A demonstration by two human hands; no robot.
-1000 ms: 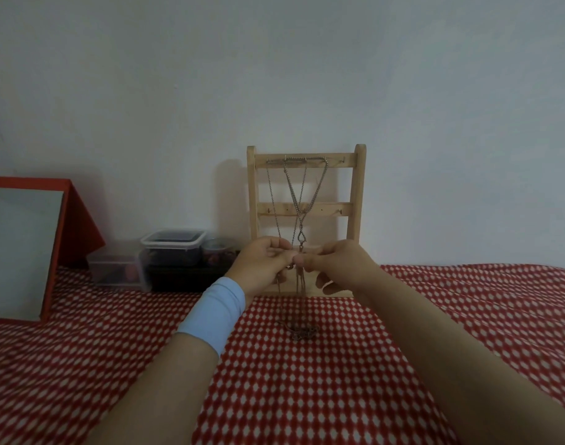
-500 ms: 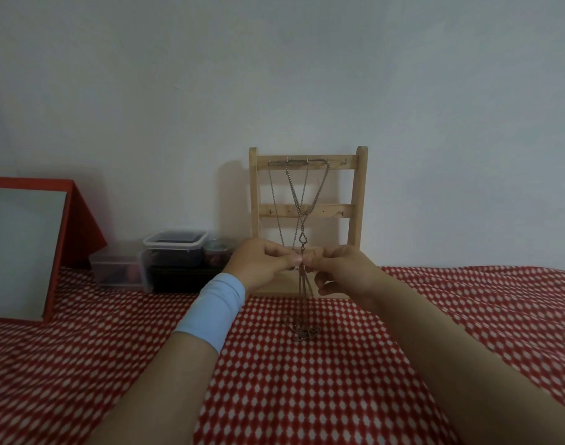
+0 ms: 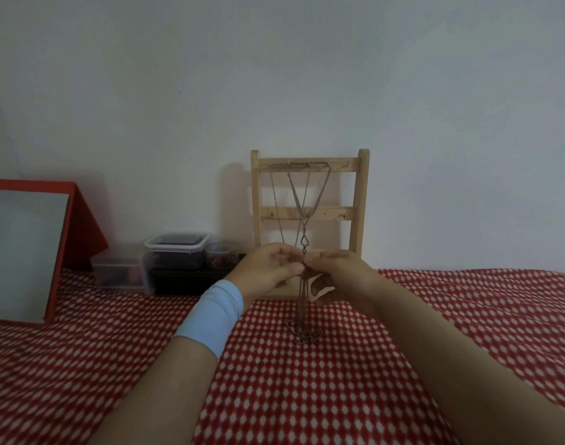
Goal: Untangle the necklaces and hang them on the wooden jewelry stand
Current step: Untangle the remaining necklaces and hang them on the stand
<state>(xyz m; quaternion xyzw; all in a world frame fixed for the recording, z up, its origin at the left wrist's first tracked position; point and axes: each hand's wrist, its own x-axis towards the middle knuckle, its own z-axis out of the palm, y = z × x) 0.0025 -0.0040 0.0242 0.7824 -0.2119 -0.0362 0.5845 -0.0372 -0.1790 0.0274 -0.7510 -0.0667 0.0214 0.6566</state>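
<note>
Necklaces (image 3: 302, 293) pinched between left hand (image 3: 268, 268) and right hand (image 3: 337, 277), before the wooden jewelry stand (image 3: 363, 200).

The wooden jewelry stand (image 3: 309, 216) stands on the tablecloth (image 3: 307, 390) against the wall, containers (image 3: 175, 252) and mirror (image 3: 21, 252) to its left, both hands just before it.

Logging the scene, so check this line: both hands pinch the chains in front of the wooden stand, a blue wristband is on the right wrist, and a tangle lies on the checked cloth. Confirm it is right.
One thing is wrong: the blue wristband is on the left wrist, not the right, as the head view shows. The rest stands: left hand and right hand pinch the chains before the stand, and a tangle lies on the cloth.
</note>
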